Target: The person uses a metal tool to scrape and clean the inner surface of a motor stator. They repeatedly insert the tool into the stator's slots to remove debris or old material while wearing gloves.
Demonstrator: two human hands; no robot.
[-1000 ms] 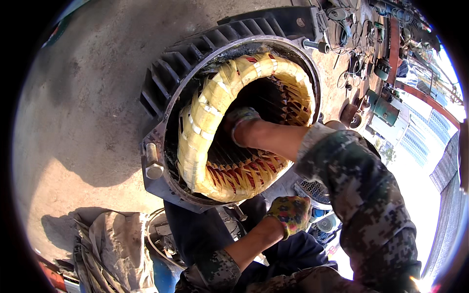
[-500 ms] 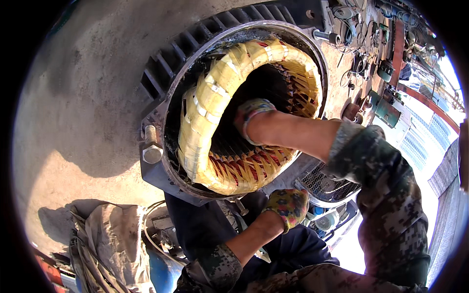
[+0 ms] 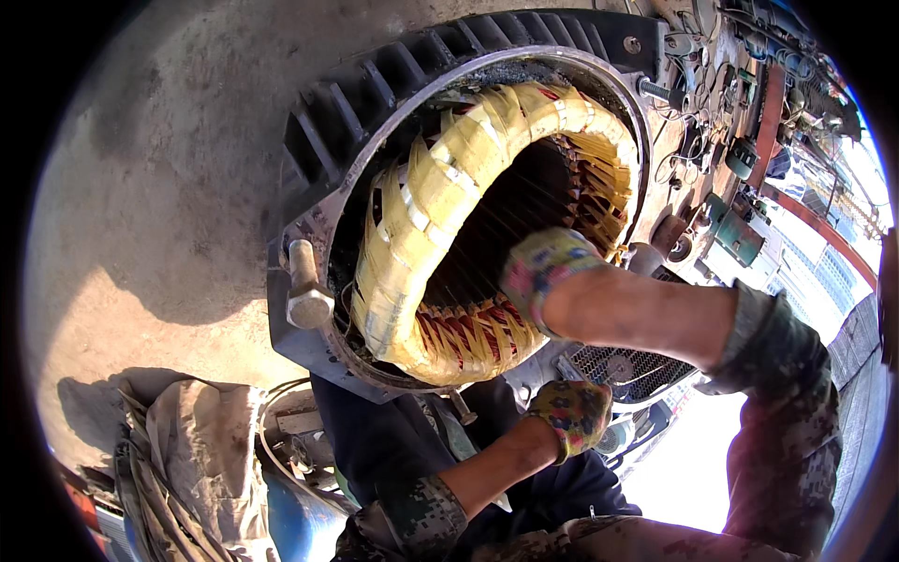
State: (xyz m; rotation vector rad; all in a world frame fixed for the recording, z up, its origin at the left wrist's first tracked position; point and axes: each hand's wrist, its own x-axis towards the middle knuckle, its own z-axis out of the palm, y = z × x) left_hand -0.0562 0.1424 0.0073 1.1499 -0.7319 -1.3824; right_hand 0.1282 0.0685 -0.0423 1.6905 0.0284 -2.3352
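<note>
A motor stator point(image 3: 330, 201) stands in front of me, a ribbed dark metal housing with a round opening. Inside the opening sits a thick ring of windings point(image 3: 426, 201) wrapped in yellowish tape, with red showing between the lacing. At the near right side of the ring's bore is my right hand point(image 3: 554, 272), in a patterned glove; its fingers are blurred and turned away from view. Below the housing's near edge, my left hand point(image 3: 569, 417), gloved alike, is curled closed. What it may hold is hidden.
A large bolt point(image 3: 307, 286) stands out of the housing's left corner, another bolt point(image 3: 660, 92) at its upper right. Crumpled tan cloth point(image 3: 211, 454) lies at lower left beside a blue drum point(image 3: 304, 515). Tools, cables and green motor parts point(image 3: 740, 234) lie along the right.
My right hand has drawn back from deep in the bore, toward the right and nearer to me. My left hand stays closed below the housing. The whole view has shifted slightly.
</note>
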